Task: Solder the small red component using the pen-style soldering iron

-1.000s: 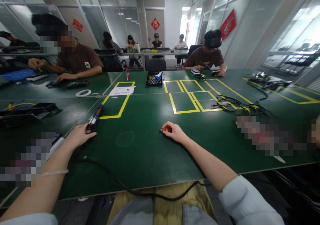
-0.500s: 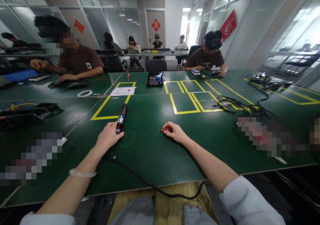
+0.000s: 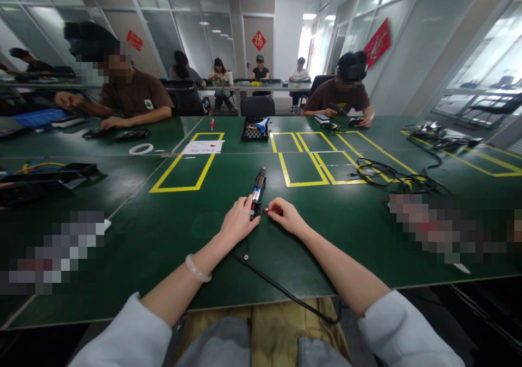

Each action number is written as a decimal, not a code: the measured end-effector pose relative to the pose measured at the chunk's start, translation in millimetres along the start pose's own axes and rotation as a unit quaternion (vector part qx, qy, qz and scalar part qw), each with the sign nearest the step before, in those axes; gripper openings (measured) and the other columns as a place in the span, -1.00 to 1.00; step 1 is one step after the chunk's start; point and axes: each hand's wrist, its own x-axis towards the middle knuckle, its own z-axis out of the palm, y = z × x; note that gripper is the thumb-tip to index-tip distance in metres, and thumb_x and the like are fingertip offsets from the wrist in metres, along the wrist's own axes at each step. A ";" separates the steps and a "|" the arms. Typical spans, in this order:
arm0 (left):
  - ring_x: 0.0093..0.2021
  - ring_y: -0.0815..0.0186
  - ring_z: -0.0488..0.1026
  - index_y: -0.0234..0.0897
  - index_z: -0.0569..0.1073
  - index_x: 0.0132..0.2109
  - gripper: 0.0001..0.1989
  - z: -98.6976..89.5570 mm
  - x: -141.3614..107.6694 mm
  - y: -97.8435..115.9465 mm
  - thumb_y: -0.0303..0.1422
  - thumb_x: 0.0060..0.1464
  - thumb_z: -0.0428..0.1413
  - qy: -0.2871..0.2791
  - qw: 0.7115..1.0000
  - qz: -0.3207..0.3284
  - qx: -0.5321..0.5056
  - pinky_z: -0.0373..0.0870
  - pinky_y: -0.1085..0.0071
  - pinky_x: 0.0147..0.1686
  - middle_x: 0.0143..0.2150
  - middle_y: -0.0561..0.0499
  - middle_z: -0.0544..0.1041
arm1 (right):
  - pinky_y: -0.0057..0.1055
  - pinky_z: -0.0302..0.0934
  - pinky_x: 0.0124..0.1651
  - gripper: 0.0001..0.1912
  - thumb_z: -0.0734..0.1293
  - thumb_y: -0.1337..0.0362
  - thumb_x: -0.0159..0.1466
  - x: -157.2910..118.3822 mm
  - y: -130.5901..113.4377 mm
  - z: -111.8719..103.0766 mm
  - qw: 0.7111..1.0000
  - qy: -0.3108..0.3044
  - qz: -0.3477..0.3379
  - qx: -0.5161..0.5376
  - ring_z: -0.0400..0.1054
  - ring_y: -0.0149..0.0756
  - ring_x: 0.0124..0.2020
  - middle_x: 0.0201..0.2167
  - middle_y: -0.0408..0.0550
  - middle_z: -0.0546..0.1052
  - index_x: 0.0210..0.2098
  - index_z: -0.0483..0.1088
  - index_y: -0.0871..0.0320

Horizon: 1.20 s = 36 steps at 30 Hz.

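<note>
My left hand is closed around the near end of a black-and-silver cylindrical tool with a blue band and a bit of red near the grip. Its far end points away from me, just above or on the green table. Close to its right, my right hand pinches a small red piece; the fingers hide most of it, so its kind does not show. A small gap separates this piece from the tool. Below my left wrist, a black cable runs over the table edge towards my lap, near a small ring.
Yellow tape outlines mark the table. Further back are a white paper sheet, a tape roll, a small red tool and a black tray with a blue-and-white item. Coiled cables lie right. Two co-workers sit opposite.
My left hand has carried the cylindrical tool rightwards, from the left side to beside my right hand. The cable moved along. My right hand stays nearly in place, holding the red piece.
</note>
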 end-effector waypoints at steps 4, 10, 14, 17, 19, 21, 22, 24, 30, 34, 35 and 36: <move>0.00 0.09 0.35 -0.29 0.12 0.25 -0.35 5.0 0.6 11.9 -0.21 0.05 0.10 0.005 1.000 0.009 -0.017 0.33 0.30 -0.13 0.04 -0.21 0.32 | -0.46 0.14 -0.30 -0.96 0.28 0.36 0.19 0.0 0.8 1.0 1.000 0.004 -0.013 -0.017 0.22 -0.40 -0.42 -0.38 -0.15 0.33 -0.33 0.31 0.14; 0.00 0.11 0.34 -0.26 0.12 0.26 -0.34 7.7 -0.3 15.1 -0.21 0.05 0.10 0.011 0.999 -0.008 -0.035 0.32 0.31 -0.13 0.05 -0.20 0.30 | -0.45 0.14 -0.29 -0.96 0.28 0.37 0.19 0.8 2.0 0.3 1.000 0.009 -0.005 -0.020 0.22 -0.39 -0.41 -0.38 -0.15 0.33 -0.34 0.31 0.14; 0.01 0.12 0.34 -0.25 0.11 0.27 -0.35 9.3 -0.8 16.1 -0.21 0.06 0.09 0.019 0.999 -0.006 -0.038 0.33 0.32 -0.12 0.05 -0.20 0.29 | -0.45 0.13 -0.29 -0.97 0.29 0.37 0.19 2.1 1.9 1.6 1.000 0.008 -0.010 -0.028 0.22 -0.39 -0.41 -0.39 -0.15 0.33 -0.35 0.33 0.14; 0.01 0.12 0.34 -0.24 0.09 0.28 -0.34 10.2 -1.2 17.9 -0.20 0.07 0.09 0.022 0.999 -0.008 -0.035 0.33 0.32 -0.12 0.06 -0.20 0.29 | -0.45 0.14 -0.28 -0.97 0.31 0.36 0.20 2.6 2.5 2.4 0.999 -0.001 -0.011 -0.037 0.23 -0.39 -0.41 -0.38 -0.14 0.33 -0.33 0.37 0.14; 0.02 0.11 0.33 -0.25 0.08 0.29 -0.32 10.3 -1.3 19.2 -0.19 0.07 0.09 0.022 0.999 -0.011 -0.031 0.33 0.32 -0.13 0.06 -0.20 0.28 | -0.44 0.17 -0.25 -0.94 0.32 0.35 0.21 2.4 3.1 2.1 0.999 -0.001 -0.014 -0.032 0.25 -0.40 -0.39 -0.32 -0.11 0.35 -0.29 0.41 0.14; 0.01 0.10 0.33 -0.27 0.08 0.29 -0.31 10.0 -0.9 20.8 -0.18 0.07 0.09 0.020 0.999 -0.014 -0.026 0.33 0.32 -0.14 0.06 -0.21 0.28 | -0.43 0.18 -0.23 -0.91 0.31 0.35 0.22 1.8 3.1 1.2 0.999 0.003 -0.016 -0.028 0.27 -0.40 -0.38 -0.29 -0.09 0.36 -0.27 0.45 0.14; 0.00 0.10 0.33 -0.27 0.08 0.29 -0.31 9.6 -0.5 21.8 -0.17 0.08 0.08 0.018 0.999 -0.015 -0.023 0.33 0.31 -0.15 0.06 -0.21 0.28 | -0.43 0.19 -0.24 -0.91 0.31 0.34 0.23 1.4 2.8 0.7 0.999 0.006 -0.015 -0.027 0.27 -0.40 -0.39 -0.30 -0.08 0.36 -0.28 0.46 0.14; -0.03 0.10 0.34 -0.29 0.09 0.29 -0.32 8.7 1.2 24.3 -0.15 0.09 0.07 0.014 1.000 -0.016 -0.015 0.32 0.30 -0.18 0.05 -0.22 0.28 | -0.43 0.18 -0.26 -0.90 0.30 0.33 0.24 0.8 1.4 -0.2 0.999 0.009 -0.012 -0.028 0.28 -0.39 -0.40 -0.34 -0.09 0.38 -0.29 0.47 0.14; -0.07 0.06 0.33 -0.33 0.14 0.27 -0.36 6.3 9.6 32.3 -0.13 0.12 0.03 0.018 0.999 -0.030 0.020 0.31 0.26 -0.21 -0.04 -0.24 0.32 | -0.43 0.17 -0.27 -0.89 0.30 0.31 0.25 -0.1 -4.2 -2.7 1.000 0.018 -0.012 -0.022 0.29 -0.38 -0.39 -0.36 -0.08 0.43 -0.28 0.48 0.15; -0.07 0.08 0.32 -0.33 0.15 0.27 -0.37 4.2 11.4 32.0 -0.09 0.15 -0.01 0.020 0.998 -0.027 0.047 0.30 0.28 -0.22 -0.04 -0.23 0.33 | -0.45 0.17 -0.28 -0.86 0.28 0.29 0.26 -0.8 -2.7 -3.7 1.000 0.019 0.002 0.003 0.28 -0.39 -0.39 -0.34 -0.09 0.46 -0.22 0.45 0.16; -0.07 0.08 0.32 -0.33 0.15 0.27 -0.37 3.3 10.8 30.6 -0.09 0.15 -0.02 0.019 0.998 -0.023 0.057 0.29 0.29 -0.22 -0.04 -0.23 0.33 | -0.45 0.18 -0.29 -0.85 0.28 0.29 0.25 -1.0 -1.9 -3.8 1.000 0.020 0.006 0.008 0.28 -0.40 -0.39 -0.34 -0.09 0.46 -0.21 0.44 0.17; -0.07 0.08 0.31 -0.33 0.15 0.27 -0.37 2.1 9.9 28.5 -0.08 0.16 -0.03 0.020 0.997 -0.020 0.068 0.29 0.29 -0.22 -0.04 -0.23 0.34 | -0.46 0.17 -0.30 -0.84 0.28 0.28 0.25 -1.2 -1.0 -4.0 1.000 0.021 0.011 0.012 0.27 -0.40 -0.41 -0.34 -0.10 0.46 -0.20 0.44 0.17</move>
